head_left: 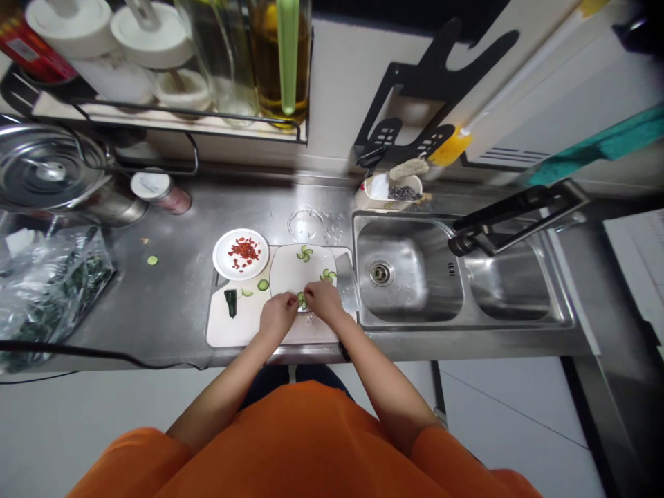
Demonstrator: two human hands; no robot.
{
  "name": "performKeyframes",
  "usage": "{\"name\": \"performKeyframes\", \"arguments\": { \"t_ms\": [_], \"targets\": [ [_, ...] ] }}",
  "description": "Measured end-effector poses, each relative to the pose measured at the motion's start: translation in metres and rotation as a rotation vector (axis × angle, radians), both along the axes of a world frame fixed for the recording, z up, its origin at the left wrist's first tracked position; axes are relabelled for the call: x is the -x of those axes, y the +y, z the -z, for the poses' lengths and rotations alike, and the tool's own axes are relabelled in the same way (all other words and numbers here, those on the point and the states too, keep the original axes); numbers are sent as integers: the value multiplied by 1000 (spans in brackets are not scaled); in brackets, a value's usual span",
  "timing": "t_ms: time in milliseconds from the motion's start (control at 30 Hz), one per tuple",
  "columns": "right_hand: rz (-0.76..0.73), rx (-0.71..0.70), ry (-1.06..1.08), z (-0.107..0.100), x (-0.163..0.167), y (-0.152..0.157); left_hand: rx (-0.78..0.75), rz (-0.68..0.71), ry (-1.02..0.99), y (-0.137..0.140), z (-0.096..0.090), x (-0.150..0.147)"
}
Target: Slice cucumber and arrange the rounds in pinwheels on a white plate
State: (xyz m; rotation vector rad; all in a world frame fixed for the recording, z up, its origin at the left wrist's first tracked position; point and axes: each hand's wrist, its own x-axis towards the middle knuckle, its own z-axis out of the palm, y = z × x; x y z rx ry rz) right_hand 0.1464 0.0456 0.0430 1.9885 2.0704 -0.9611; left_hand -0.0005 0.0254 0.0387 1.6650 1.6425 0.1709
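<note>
Over the near edge of a white square plate [287, 264], my left hand [279, 315] and my right hand [324, 302] are both closed in a pinch. Their fingertips meet the thin cucumber slices [301, 300] fanned out there; the exact grip is partly hidden. Two similar fans of cucumber slices, one at the far edge [305, 254] and one at the right edge [328, 275], lie on the same plate. It rests on a white cutting board [233, 335]. A cucumber end [231, 303] and a round cucumber piece [263, 284] sit left of the plate.
A kitchen knife [346, 278] lies along the board's right side, beside the double sink [409, 270]. A round plate [220, 256] of small red berries overlaps the board's far left corner. Further left are a plastic bag of greens [57, 283] and a steel pot [52, 166].
</note>
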Motion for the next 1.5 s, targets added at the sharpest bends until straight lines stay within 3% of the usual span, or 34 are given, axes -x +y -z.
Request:
{"name": "performKeyframes", "arguments": {
  "t_ms": [900,1267,1500],
  "targets": [
    [33,-67,-21,-3,0,-11,-98,96,-8,-2,16,7],
    [29,-55,-35,-5,-1,-11,-75,124,-4,-1,11,8],
    [11,-171,16,-6,-8,-26,-58,119,-17,-2,14,9]
  ]
}}
